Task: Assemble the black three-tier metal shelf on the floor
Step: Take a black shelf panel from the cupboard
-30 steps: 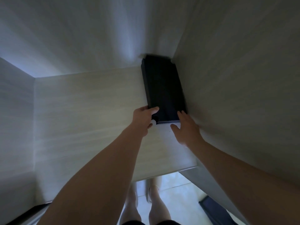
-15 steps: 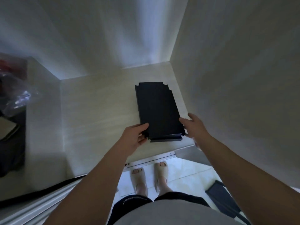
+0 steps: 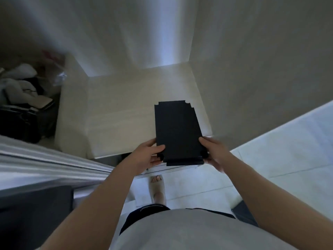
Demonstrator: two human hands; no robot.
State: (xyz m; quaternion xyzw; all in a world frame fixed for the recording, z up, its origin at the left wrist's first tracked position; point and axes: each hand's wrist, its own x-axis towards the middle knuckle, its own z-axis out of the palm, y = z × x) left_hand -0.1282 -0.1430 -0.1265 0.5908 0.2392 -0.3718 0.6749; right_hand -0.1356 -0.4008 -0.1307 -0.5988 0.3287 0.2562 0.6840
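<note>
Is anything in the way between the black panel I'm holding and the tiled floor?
The left hand and right hand grip the black panel at near corners. Most of it is over the cabinet shelf, which it must clear first. A sandalled foot stands beneath its near edge; otherwise the tiled floor looks open.

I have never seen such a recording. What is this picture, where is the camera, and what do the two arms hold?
There is no machine here: a person wears a camera on the head, so the view looks down along both arms. The left hand and the right hand grip the near corners of a flat black metal shelf panel with notched corners. It is held over the pale wood-grain floor of a cupboard compartment. Below are the white tiled floor and one foot in a beige slipper. At the far left lies a blurred heap of clothes.
</note>
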